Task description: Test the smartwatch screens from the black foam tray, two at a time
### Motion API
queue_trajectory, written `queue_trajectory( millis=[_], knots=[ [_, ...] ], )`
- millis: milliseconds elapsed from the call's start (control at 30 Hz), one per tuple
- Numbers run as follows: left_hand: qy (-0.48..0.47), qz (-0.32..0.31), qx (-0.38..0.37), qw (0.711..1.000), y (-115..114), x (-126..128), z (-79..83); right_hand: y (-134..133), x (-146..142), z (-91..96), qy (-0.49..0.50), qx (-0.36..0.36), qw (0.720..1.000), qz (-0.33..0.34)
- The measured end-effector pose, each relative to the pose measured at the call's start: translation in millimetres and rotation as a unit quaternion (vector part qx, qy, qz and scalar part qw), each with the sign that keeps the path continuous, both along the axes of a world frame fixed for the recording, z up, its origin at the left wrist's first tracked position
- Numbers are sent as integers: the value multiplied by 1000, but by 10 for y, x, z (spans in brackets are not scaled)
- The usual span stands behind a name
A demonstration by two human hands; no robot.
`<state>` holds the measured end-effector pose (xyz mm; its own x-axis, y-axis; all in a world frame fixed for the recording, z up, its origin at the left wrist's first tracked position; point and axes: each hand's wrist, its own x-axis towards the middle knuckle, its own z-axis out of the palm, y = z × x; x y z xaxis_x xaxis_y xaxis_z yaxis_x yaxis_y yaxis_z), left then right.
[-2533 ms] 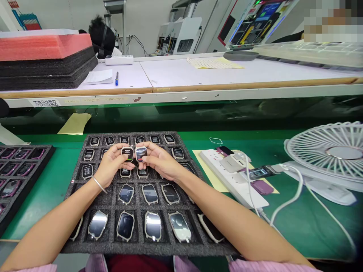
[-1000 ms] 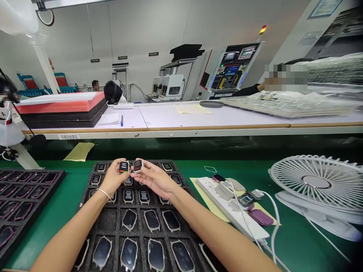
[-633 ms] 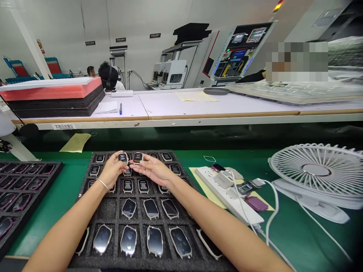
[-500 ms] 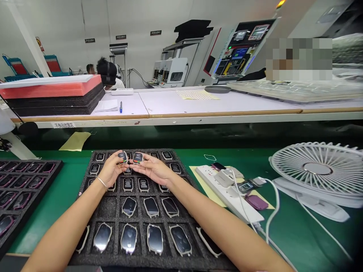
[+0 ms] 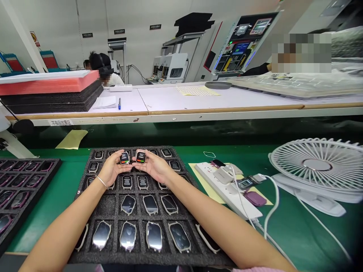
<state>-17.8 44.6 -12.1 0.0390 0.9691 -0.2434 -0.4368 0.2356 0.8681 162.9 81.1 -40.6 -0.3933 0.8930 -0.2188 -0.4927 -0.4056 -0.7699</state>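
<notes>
My left hand (image 5: 112,170) is closed around the edges of one smartwatch (image 5: 124,158), its lit screen showing text with a red and green band at the bottom. A second smartwatch (image 5: 140,156) with a similar lit screen is gripped in my right hand (image 5: 154,166). Both are held side by side above the far half of a black foam tray (image 5: 109,206). In its compartments lie several strapless watches; the far rows have lit text screens, while a near-row watch (image 5: 128,236) shows a dark, reflective face. One compartment at the left of the second-nearest row holds no watch.
Another foam tray (image 5: 36,196) with purple-rimmed watches lies at the left. To the right are a white power strip (image 5: 227,192) with chargers and cables, and a white fan (image 5: 317,170). A raised shelf (image 5: 170,109) runs across the back; people sit beyond it.
Both watches have been tilted so their screens face me more fully, and they have shifted slightly to the right. My thumbs no longer cover the screens. The whole view has shifted a little.
</notes>
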Motion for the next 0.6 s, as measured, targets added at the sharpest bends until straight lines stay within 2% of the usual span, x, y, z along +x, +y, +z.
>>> queue_trajectory(
  millis=[233, 600],
  knots=[
    [-11, -1, 0, 1000, -7, 3, 24, -21, 3, 39, -4, 1, 1000, -17],
    [-5, -7, -26, 1000, -7, 16, 21, -2, 23, 17, -8, -8, 1000, -5]
  ],
)
